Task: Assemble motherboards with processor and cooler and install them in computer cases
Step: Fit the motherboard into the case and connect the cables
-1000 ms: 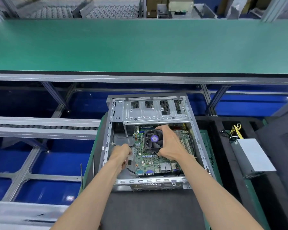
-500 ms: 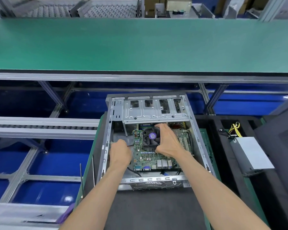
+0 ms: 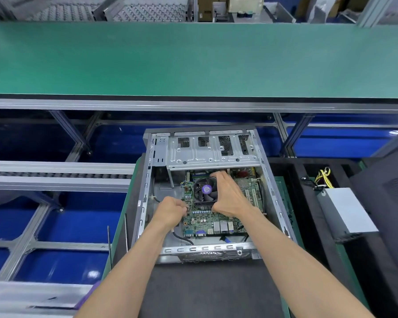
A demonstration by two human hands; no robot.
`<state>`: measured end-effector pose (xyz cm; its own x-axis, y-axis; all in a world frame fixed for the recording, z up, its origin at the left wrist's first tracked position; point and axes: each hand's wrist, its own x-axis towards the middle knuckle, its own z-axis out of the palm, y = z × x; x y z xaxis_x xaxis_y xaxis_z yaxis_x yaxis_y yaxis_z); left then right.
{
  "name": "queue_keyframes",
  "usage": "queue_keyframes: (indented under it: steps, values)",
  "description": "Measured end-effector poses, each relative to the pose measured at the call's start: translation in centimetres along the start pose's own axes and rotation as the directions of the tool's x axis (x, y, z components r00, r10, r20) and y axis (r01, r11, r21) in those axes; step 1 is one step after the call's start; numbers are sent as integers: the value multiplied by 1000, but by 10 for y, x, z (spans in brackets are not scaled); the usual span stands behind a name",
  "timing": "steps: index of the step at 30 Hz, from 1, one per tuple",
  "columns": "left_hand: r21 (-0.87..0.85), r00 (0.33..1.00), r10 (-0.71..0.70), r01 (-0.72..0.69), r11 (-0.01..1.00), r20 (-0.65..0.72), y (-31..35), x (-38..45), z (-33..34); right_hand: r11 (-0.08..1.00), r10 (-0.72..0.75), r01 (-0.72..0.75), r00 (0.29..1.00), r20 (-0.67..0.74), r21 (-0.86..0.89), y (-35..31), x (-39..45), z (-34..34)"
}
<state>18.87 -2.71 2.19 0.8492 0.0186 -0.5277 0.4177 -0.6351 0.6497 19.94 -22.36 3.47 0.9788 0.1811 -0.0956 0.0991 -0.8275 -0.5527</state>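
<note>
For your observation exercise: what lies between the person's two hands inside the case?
In the head view, the cooler fan on the motherboard sits between left hand and right hand.

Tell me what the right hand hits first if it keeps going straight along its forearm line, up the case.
Likely the cooler fan: the right hand already wraps its right edge, fingers pointing up-left. Past that sits the metal drive cage of the case. One view only, so depth is uncertain.

Single head-worn wide view, angled forward and down, close above the open computer case (image 3: 205, 157)
</note>
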Motion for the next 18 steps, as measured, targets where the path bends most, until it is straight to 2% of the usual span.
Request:
queue_keyframes:
  steps: [4, 9, 18]
  values:
    - [-138, 996, -54, 64, 988, 76, 0, 2, 1, 1000, -1, 1, 1000, 6, 5, 1, 0, -1]
    - [-286, 985, 9, 41, 957, 171, 7, -4, 1, 1000, 1, -1, 1000, 0, 14, 0, -1, -2]
    - [-334, 979, 30, 40, 942, 201, 10, -12, -2, 999, 13, -13, 1000, 3, 30, 0, -1, -3]
